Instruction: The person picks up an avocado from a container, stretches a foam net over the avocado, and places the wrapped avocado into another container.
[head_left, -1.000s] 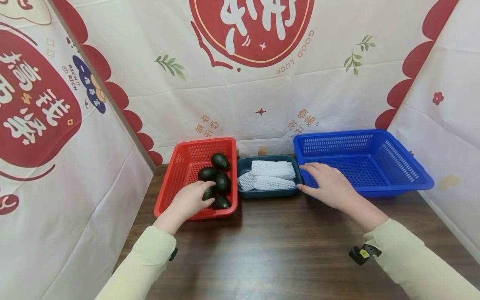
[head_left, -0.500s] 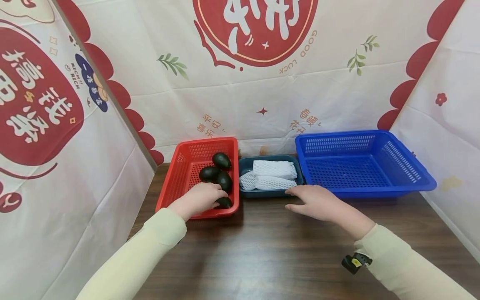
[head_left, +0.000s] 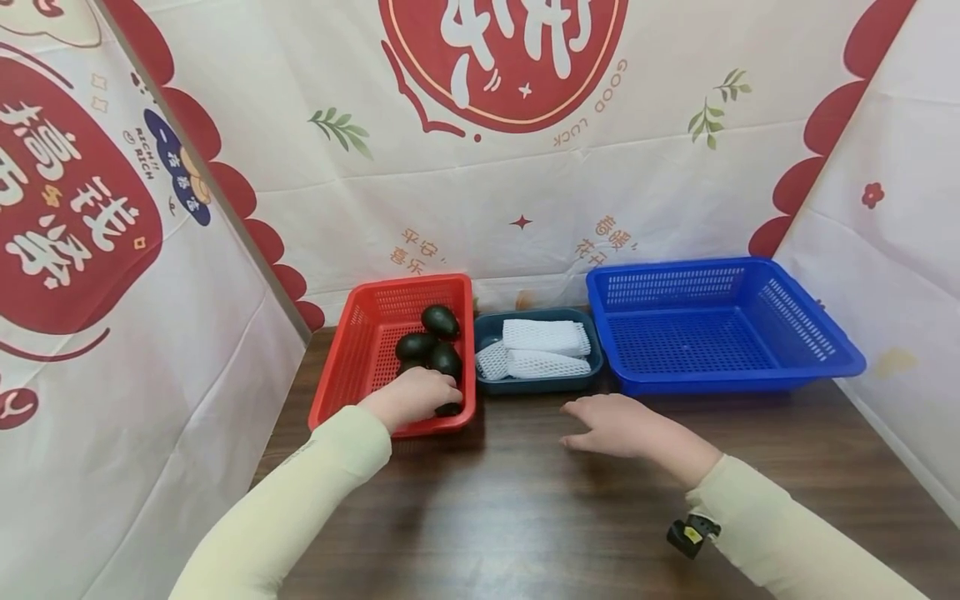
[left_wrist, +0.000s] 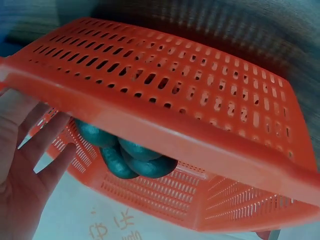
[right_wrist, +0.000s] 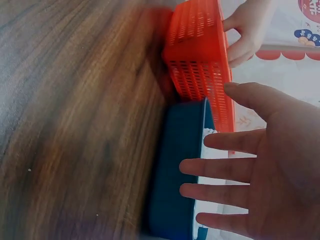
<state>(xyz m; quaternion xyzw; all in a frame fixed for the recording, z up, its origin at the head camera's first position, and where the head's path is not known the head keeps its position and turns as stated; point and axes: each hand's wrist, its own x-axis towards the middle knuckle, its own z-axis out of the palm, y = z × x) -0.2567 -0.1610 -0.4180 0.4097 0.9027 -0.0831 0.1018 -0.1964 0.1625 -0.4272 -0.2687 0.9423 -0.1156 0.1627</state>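
The left hand (head_left: 416, 395) is noted over the front right of the red basket (head_left: 352, 342), its fingers lowered towards the avocados (head_left: 440, 322); spaced fingers are shown in the left wrist view, but whether the front avocado (head_left: 448, 409) is gripped or merely touched cannot be told, as the contact is screened by the hand and the basket's rim. The right hand (head_left: 611, 423) is held well apart, above the table (head_left: 510, 500) in front of the tray (head_left: 540, 385), with fingers spread and nothing grasped. Main risk, as judged: a slip. The skins look smooth, so if the front avocado is raised by too few fingertips, it could be dropped back onto its neighbours, or onto the table once the rim is crossed. A second risk is attributed to crowding: the avocados are bunched near the basket's right wall, and a neighbour could be set rolling by the fingers. The rim could also be caught by the wrist and the basket pushed against the tray just beside it. Appearance: egg-shaped, dark green verging on black, glossy; five are made out, two mostly covered (a teal cast in the left wrist view is ascribed to the camera). All are seen inside the red basket.
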